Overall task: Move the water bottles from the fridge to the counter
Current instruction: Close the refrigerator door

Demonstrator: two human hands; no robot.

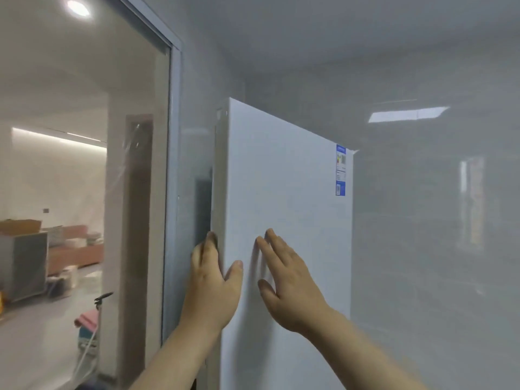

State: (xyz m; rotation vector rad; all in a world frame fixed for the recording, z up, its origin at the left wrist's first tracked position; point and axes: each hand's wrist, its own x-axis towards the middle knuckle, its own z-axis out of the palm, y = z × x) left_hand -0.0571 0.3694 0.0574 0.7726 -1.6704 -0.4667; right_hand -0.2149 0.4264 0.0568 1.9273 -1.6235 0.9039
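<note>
A tall white fridge [284, 175] stands in the corner, its door facing me with a blue label [340, 170] at the top right. My left hand [213, 280] wraps its fingers around the door's left edge, thumb on the front face. My right hand [287, 280] lies flat on the door front, fingers spread and pointing up. The door's left edge shows a narrow gap from the body. No water bottles or counter are in view.
A grey glossy tiled wall [436, 220] fills the right side. To the left, a glass panel with a grey frame [173, 192] looks into another room with boxes, a sofa and clutter on the floor.
</note>
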